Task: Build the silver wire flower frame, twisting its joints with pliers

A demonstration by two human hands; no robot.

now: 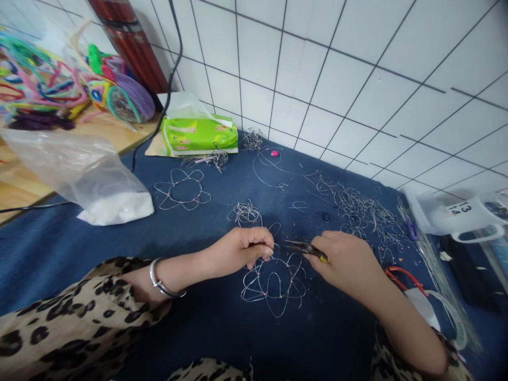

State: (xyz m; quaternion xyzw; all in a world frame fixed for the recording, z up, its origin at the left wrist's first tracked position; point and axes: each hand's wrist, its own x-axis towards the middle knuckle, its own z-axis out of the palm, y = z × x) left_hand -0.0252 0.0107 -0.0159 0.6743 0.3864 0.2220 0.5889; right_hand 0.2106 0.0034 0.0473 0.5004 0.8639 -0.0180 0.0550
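My left hand (251, 248) pinches the upper edge of a flower-shaped wire frame (281, 297) between thumb and fingers. Looped petals surround its central ring, and small pink marks dot the joints. In my right hand (342, 264) is a pair of pliers (302, 247), dark-jawed with a bit of yellow on the handle. The jaws point left, a short way right of my left fingers and apart from them. A ball of tangled wire (246, 212) lies just behind my left hand. Farther left, a second wire flower (183, 189) rests flat on the blue cloth (198, 328).
Loose wire offcuts (357, 207) spread across the back right. A green tissue pack (200, 135) stands by the tiled wall (301, 69). At left are a plastic bag (115, 198) and colourful pipe cleaners (39, 79). A white container (452, 214) and red-handled tool (402, 272) sit right.
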